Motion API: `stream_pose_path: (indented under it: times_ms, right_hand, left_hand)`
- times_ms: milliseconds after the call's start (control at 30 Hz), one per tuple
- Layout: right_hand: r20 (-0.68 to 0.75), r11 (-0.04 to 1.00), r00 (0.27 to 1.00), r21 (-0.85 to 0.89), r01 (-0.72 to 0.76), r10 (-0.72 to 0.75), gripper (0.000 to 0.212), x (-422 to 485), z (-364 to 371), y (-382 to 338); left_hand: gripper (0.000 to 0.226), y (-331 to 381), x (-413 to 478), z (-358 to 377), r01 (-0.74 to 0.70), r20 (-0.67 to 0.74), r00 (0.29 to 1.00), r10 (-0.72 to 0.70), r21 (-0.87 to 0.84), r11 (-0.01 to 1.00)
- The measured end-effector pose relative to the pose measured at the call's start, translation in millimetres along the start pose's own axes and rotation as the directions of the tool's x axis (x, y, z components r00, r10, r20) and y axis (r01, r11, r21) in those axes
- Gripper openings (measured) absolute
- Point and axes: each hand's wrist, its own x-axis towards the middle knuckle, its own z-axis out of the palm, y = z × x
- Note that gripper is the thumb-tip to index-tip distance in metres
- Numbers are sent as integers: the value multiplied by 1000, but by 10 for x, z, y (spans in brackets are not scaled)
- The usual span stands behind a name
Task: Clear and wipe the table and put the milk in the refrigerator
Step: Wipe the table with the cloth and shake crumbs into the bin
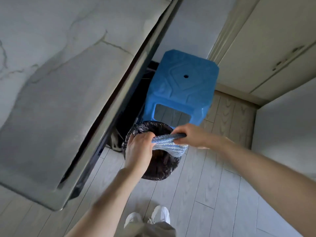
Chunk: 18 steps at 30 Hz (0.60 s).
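Note:
A blue-and-white striped cloth (pixel 169 144) is stretched between both my hands, right above the mouth of a bin lined with a black bag (pixel 153 170). My left hand (pixel 139 151) grips the cloth's left end. At the right end, my right hand (pixel 189 135) holds it rolled tight. The marble-patterned table (pixel 56 79) fills the left of the view, its bare top seen from above. No milk is in view.
A blue plastic stool (pixel 181 84) stands just behind the bin, beside the table's edge. Pale cabinet doors (pixel 266 48) are at the upper right, a white wall at the right. Light wood-plank floor lies around my white shoes (pixel 148 218).

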Motion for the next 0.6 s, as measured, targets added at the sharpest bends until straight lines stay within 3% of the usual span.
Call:
stream_pose_path:
  times_ms: [167,267,333,433,533,600]
  right_hand:
    - [-105,990,991,-102,-94,83,9,595,487,640]
    - [-113,995,990,63,-78,84,4,909,759,728]
    - [-115,981,987,174,-89,110,9,1147,975,874]
    - [-260,983,948,68,-172,184,23,1434,1298,1167]
    - [-199,991,972,80,-108,123,17,1589,1464,1255]
    - [-237,987,960,89,-133,151,20,1637,1483,1315]
  left_hand:
    - [26,-528,218,560,54,86,995,-59,61,997]
    - [23,-711,336,935,80,70,994,-82,25,996]
    - [21,-849,359,1287,60,135,988,-72,90,994]
    - [22,-1051,452,1633,165,143,974,-177,93,982]
    - [24,-1122,522,1791,156,146,977,-155,6,988]
    - [24,-1152,512,1830,180,149,972,-181,20,983]
